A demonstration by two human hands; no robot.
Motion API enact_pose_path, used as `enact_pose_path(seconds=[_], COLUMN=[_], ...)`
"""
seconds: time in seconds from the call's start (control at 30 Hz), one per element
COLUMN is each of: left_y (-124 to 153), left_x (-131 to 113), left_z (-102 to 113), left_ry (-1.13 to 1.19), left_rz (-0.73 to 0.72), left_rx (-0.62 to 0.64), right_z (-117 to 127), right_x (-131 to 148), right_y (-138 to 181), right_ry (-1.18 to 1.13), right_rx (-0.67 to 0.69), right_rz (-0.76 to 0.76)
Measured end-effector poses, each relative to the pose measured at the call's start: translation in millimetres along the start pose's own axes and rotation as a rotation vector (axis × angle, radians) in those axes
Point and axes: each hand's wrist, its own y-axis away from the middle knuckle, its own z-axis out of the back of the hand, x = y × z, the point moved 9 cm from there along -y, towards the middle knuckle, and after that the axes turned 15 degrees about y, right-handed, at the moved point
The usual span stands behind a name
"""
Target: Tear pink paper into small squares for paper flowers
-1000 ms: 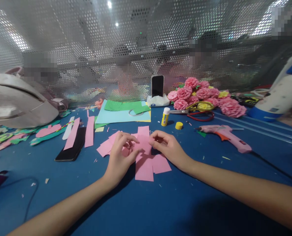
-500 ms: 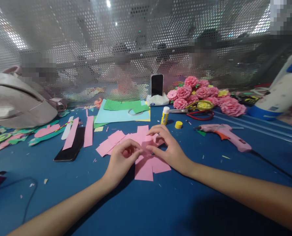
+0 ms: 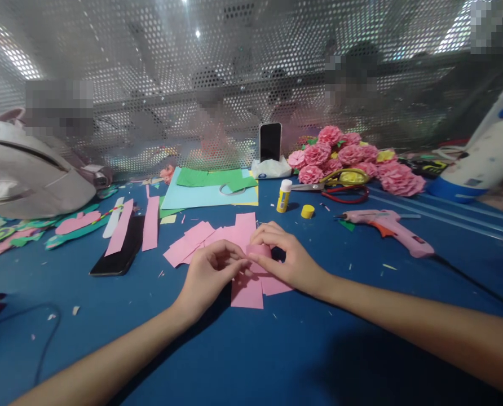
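Between both hands a small piece of pink paper (image 3: 259, 250) is bent into a curve, held above the table. My left hand (image 3: 215, 273) pinches its left edge with thumb and fingertips. Thumb and fingers of my right hand (image 3: 288, 256) are closed on its right side, hiding part of it. Several flat pink paper pieces (image 3: 247, 293) lie under and behind the hands, some overlapping. Beyond my right hand stand an uncapped-looking glue stick (image 3: 283, 197) with a white end up and a yellow cap (image 3: 307, 211) beside it.
On the right lies a pink glue gun (image 3: 389, 225) with a black cord. Scissors (image 3: 344, 186) rest before pink paper flowers (image 3: 331, 155). A propped phone (image 3: 270, 143) stands behind; another phone (image 3: 122, 251) lies left under a pink strip (image 3: 119, 225). A pale bag (image 3: 31, 175) sits far left.
The pink paper between my hands now shows a rounder curve. My right fingers have curled in closer around it. The view has shifted slightly.
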Motion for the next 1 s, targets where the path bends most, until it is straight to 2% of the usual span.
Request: enact_pose_path(seconds=[0.4,1.0], left_y=[-0.5,0.2], left_x=[-4.3,-2.1], left_z=[-2.5,-8.5], left_ry=[-0.078,-0.048], left_rz=[-0.022,0.008], left_rx=[0.050,0.115], right_z=[-0.1,0.3], right_x=[2.5,8.7], right_y=[1.8,2.7], right_ry=[0.031,0.031], right_rx=[0.001,0.005], right_rz=[0.024,0.065])
